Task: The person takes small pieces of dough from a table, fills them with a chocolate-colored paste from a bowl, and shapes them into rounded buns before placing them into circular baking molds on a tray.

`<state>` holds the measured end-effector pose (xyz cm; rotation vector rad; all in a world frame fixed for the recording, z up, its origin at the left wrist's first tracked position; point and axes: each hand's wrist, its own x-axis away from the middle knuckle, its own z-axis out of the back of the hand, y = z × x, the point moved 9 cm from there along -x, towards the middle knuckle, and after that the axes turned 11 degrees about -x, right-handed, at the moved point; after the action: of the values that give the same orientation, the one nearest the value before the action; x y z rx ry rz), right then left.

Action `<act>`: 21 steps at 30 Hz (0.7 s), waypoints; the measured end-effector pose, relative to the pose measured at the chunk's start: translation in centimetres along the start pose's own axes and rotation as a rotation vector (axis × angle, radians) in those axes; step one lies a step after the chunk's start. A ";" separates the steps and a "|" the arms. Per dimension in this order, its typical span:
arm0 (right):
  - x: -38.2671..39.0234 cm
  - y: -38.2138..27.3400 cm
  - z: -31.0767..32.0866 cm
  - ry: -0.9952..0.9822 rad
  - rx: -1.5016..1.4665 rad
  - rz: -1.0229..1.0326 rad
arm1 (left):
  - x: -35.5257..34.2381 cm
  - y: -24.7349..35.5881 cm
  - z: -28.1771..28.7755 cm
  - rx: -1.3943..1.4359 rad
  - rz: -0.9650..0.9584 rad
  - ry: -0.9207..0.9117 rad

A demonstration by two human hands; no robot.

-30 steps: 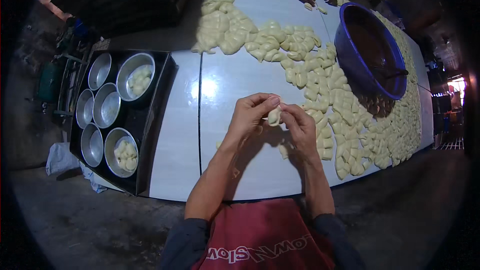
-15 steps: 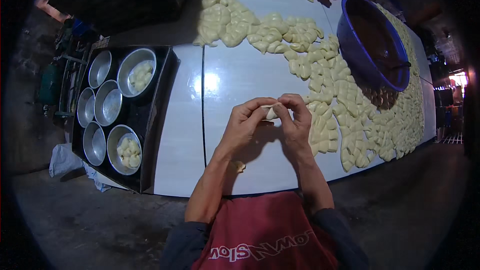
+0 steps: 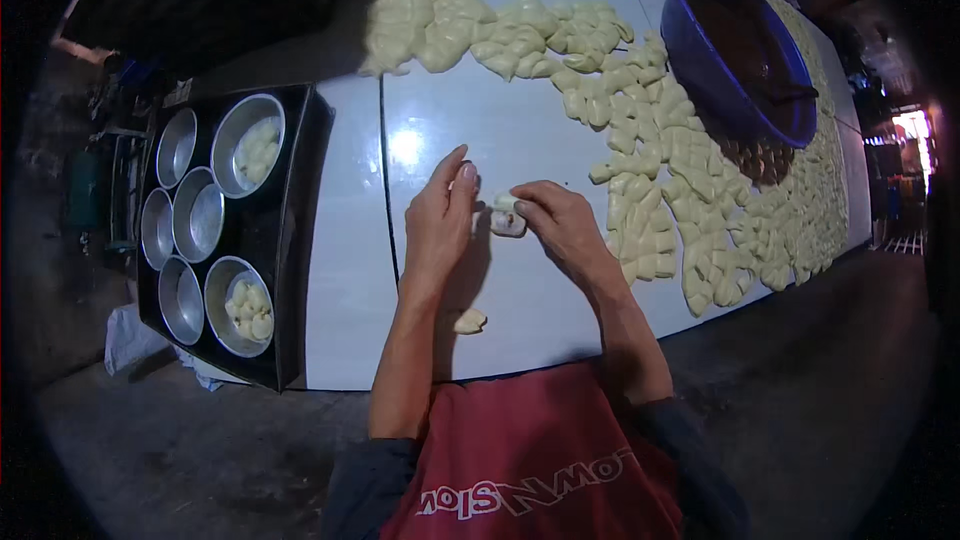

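Note:
Between thumb and fingers, my right hand (image 3: 562,228) pinches a small pale dough piece (image 3: 508,224), which has a brownish spot on it. To its left, my left hand (image 3: 441,212) is raised on edge with fingers stretched out, holding nothing. Closer to my body, a small scrap of dough (image 3: 468,321) lies on the white table by my left forearm. Many cut dough pieces (image 3: 640,230) cover the table to the right of my right hand.
At the left, a black tray (image 3: 312,170) holds several round metal pans; the far pan (image 3: 221,155) and the near pan (image 3: 214,305) contain dough balls. A blue basin (image 3: 683,35) with brown filling stands on the dough at the far right. More dough (image 3: 440,25) lies at the back.
My hands have come apart: the left one has let go of the dough and opened, while the right keeps it, lower and further left. The whole view has shifted slightly.

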<state>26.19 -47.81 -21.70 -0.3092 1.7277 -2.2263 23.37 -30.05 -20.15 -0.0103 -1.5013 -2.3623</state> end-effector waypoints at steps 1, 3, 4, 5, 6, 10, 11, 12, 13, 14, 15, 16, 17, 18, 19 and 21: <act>-0.1 -0.4 -0.7 -0.073 0.129 0.068 | -0.3 -1.6 0.4 0.009 -0.076 0.041; 0.5 -0.3 1.5 -0.008 0.050 -0.053 | 0.2 -1.3 0.3 -0.015 0.099 -0.113; 1.3 -0.7 3.3 0.102 -0.024 -0.199 | 0.8 -1.2 1.6 0.007 0.115 -0.068; 1.9 -1.9 4.1 0.097 -0.026 -0.211 | 1.3 -1.8 2.9 0.027 0.137 -0.016; 2.9 -3.3 5.9 0.105 0.057 -0.205 | 1.2 -2.7 3.4 0.050 0.062 0.045; 6.8 -2.9 4.2 -0.185 0.586 0.029 | 2.3 -3.9 2.5 0.081 0.098 -0.002; 7.6 -2.1 3.5 -0.235 0.685 0.072 | 2.7 -3.8 1.3 0.136 0.127 -0.067; 8.4 -1.6 4.0 -0.205 0.702 0.090 | 3.2 -3.0 0.2 0.128 0.078 -0.110; 8.8 -1.4 4.2 -0.189 0.706 0.125 | 3.8 -2.3 -1.1 0.161 0.043 -0.164; 9.0 -1.9 3.5 -0.200 0.694 0.135 | 4.8 -2.3 -2.4 0.235 0.082 -0.229; 8.8 -1.9 4.4 -0.069 0.443 -0.027 | 5.8 -2.3 -3.6 0.309 0.120 -0.290; 8.9 -1.2 5.1 0.061 0.197 -0.190 | 6.6 -2.2 -4.8 0.246 0.041 -0.336; 9.3 -1.4 4.6 0.049 0.185 -0.184 | 7.2 -1.6 -5.8 0.174 -0.035 -0.380; 9.8 -1.1 4.4 0.077 -0.076 -0.208 | 7.9 -0.6 -6.5 0.143 -0.078 -0.424; 10.2 -1.2 4.2 0.114 -0.328 -0.237 | 8.6 1.1 -7.1 0.118 -0.124 -0.480; 9.6 -2.5 2.6 0.071 -0.487 -0.180 | 9.9 0.0 -7.9 0.298 -0.005 -0.569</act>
<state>17.88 -53.08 -18.84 -0.5159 2.3544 -1.9157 15.40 -39.77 -21.77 -0.6538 -2.0915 -2.2161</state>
